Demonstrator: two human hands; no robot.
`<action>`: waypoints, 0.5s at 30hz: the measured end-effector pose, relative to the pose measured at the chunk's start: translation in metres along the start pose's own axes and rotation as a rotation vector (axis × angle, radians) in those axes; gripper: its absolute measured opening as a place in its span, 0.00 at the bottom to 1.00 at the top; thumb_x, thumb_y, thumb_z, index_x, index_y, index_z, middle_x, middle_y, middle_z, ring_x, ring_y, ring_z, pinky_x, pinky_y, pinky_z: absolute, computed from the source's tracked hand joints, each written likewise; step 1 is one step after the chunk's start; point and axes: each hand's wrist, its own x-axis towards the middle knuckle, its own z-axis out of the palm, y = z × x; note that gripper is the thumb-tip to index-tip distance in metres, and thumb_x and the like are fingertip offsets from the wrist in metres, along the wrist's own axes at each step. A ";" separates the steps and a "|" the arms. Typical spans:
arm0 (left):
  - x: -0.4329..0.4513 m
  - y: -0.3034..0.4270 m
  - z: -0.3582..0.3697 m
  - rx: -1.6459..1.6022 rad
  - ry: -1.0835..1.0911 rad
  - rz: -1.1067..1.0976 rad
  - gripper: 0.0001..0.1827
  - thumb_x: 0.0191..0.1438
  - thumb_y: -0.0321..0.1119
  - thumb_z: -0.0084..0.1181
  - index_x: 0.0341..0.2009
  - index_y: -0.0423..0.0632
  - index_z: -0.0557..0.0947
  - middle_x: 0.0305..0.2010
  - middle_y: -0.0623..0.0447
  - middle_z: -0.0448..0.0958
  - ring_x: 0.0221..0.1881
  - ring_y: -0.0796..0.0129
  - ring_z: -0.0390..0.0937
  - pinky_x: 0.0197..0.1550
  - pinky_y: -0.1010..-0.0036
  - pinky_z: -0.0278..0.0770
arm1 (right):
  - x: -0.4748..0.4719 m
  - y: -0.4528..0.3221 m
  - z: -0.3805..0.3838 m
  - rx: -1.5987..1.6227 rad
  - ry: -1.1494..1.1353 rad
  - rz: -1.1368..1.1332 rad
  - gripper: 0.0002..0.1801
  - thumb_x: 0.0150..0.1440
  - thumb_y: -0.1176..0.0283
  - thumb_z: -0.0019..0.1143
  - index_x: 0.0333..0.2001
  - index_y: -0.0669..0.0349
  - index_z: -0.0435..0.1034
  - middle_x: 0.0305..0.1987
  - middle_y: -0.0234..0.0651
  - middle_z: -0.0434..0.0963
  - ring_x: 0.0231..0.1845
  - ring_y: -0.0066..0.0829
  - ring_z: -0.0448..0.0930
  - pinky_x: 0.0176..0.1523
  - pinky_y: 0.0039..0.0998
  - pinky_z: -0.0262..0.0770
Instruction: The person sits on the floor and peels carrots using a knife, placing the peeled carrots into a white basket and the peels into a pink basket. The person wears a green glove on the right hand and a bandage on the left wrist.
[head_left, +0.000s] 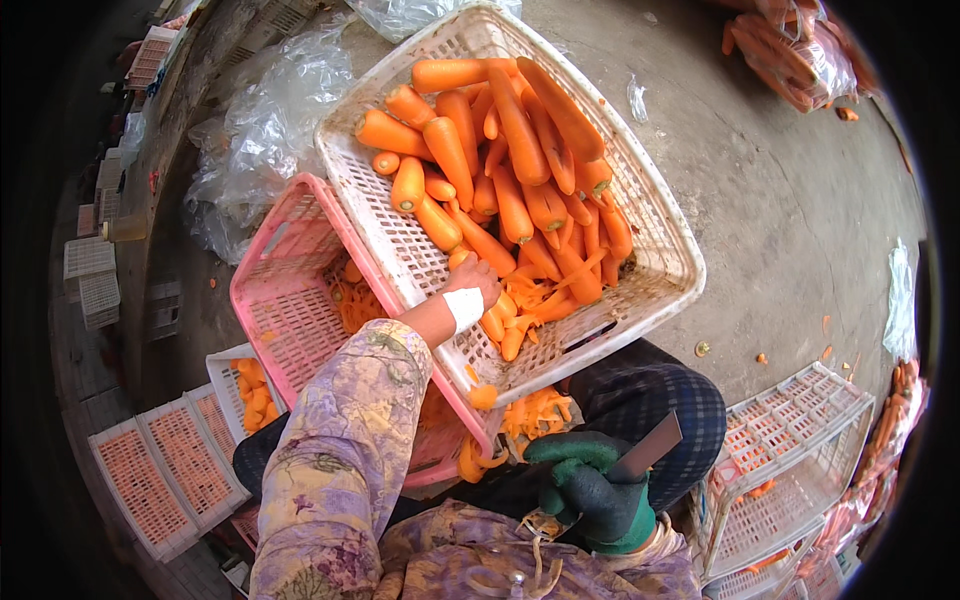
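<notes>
My left hand (474, 279), bare with a white wrap (463, 307) at the wrist, reaches into a white plastic crate (660, 202). Its fingers curl down among the carrots, with orange showing on either side; the palm side is hidden, so I cannot tell whether it grips one. Smooth peeled-looking carrots (517, 146) are heaped in this crate, with peel strips (529, 292) at the near end. Over my lap, my right hand (600, 487) wears a green coated glove and closes around a knife (649, 448), its short flat blade pointing up and right.
Under the white crate's left side stands a pink crate (277, 315) with peelings (356, 304) inside. More peelings (536, 411) lie by my knees. White crates flank me at left (161, 465) and right (787, 427). Bagged carrots (791, 56) and clear plastic sheeting (262, 127) lie on the concrete.
</notes>
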 end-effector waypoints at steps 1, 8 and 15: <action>0.008 -0.005 0.026 0.045 -0.056 -0.005 0.08 0.48 0.34 0.49 0.30 0.51 0.80 0.34 0.52 0.74 0.43 0.62 0.68 0.50 0.61 0.61 | 0.000 0.000 -0.004 0.034 -0.073 0.011 0.18 0.58 0.69 0.44 0.50 0.68 0.66 0.31 0.34 0.74 0.25 0.17 0.70 0.27 0.18 0.63; 0.034 -0.018 0.031 0.072 -0.216 0.093 0.09 0.50 0.36 0.49 0.32 0.51 0.81 0.36 0.54 0.75 0.45 0.62 0.68 0.53 0.60 0.60 | 0.001 -0.006 -0.004 0.011 -0.063 0.106 0.18 0.58 0.72 0.44 0.51 0.67 0.66 0.36 0.34 0.74 0.29 0.17 0.71 0.32 0.19 0.66; 0.030 -0.019 -0.008 0.129 -0.160 -0.032 0.07 0.45 0.33 0.50 0.22 0.49 0.81 0.33 0.55 0.71 0.39 0.63 0.68 0.41 0.65 0.69 | -0.001 -0.006 0.016 -0.115 0.066 0.052 0.16 0.58 0.71 0.46 0.49 0.66 0.68 0.30 0.31 0.75 0.26 0.15 0.70 0.29 0.16 0.64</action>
